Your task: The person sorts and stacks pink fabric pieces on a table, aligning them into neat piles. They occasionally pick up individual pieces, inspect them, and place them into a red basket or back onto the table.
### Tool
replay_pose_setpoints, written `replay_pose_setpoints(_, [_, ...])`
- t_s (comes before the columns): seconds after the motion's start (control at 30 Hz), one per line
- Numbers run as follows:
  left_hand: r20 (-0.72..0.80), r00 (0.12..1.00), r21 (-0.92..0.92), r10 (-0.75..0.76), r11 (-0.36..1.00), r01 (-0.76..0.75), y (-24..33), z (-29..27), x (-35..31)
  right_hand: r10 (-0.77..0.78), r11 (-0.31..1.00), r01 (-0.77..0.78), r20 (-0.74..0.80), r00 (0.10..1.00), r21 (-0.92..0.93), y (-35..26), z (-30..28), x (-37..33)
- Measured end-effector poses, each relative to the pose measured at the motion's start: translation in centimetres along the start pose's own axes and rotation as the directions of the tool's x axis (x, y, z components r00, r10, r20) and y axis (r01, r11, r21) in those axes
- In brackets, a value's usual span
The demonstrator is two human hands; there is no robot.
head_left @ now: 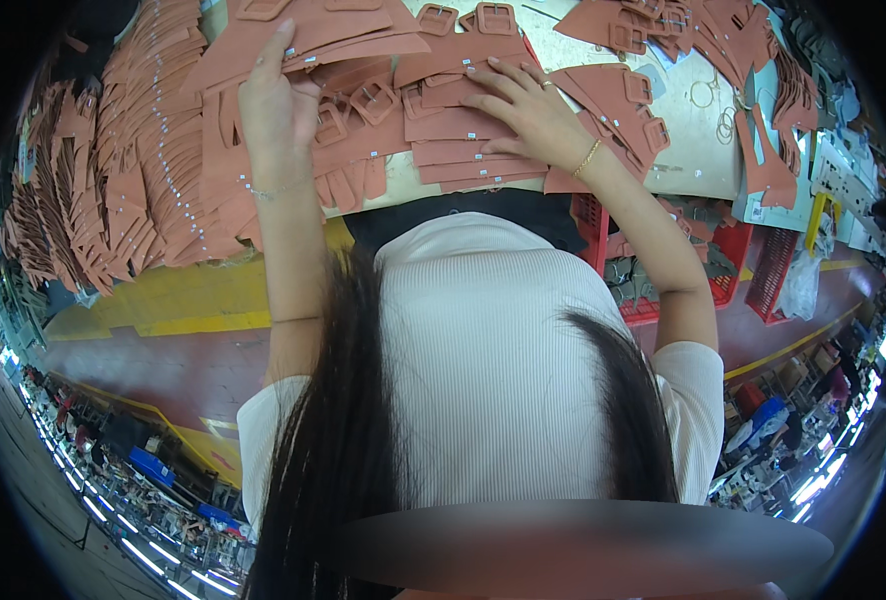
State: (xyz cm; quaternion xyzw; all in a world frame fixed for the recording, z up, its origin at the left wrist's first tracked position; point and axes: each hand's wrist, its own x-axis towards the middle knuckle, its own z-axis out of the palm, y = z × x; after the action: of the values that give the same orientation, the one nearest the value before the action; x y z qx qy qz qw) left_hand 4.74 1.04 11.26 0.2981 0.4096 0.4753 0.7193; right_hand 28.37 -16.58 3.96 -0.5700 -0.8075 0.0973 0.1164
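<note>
My left hand (281, 105) grips the edge of a small stack of terracotta leather-like cut pieces (353, 42), its thumb on top and the other fingers partly hidden beneath. My right hand (533, 112) lies with fingers spread on a fanned stack of similar pieces (453, 155) that bear small white labels. Between the hands, square buckles (371, 100) in the same terracotta colour lie on more pieces. Just right of my right hand is another group of strap pieces with buckles (618, 100).
Long overlapping rows of terracotta pieces (148, 130) cover the table's left side. More pieces and buckles (653, 28) lie at the back right of the pale tabletop (698, 150). A red plastic basket (731, 262) holding parts stands below the table's right front edge.
</note>
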Motion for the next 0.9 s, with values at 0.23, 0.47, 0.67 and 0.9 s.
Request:
replay_pose_setpoints(0.23, [-0.009,0.999,0.005,0.042,0.999,-0.042,0.5,0.0,-0.6,0.013,1.0,-0.014,-0.061,0.998,-0.004,0.0,0.3,-0.1])
replay_pose_setpoints(0.47, [-0.014,0.995,-0.011,0.095,0.995,-0.096,2.0,-1.6,-1.2,0.0,1.0,0.0,0.025,1.0,0.005,-1.8,0.2,-1.3])
replay_pose_setpoints(0.67, [-0.047,0.988,-0.024,0.145,0.989,-0.146,2.7,-3.1,-1.1,-0.027,0.988,0.04,-0.089,0.996,0.151,-1.7,0.5,-1.9])
replay_pose_setpoints(0.9, [-0.044,0.994,-0.022,0.101,0.995,-0.102,2.4,-3.5,-2.0,-0.105,0.994,0.107,-0.177,0.979,0.005,-3.6,0.9,-5.3])
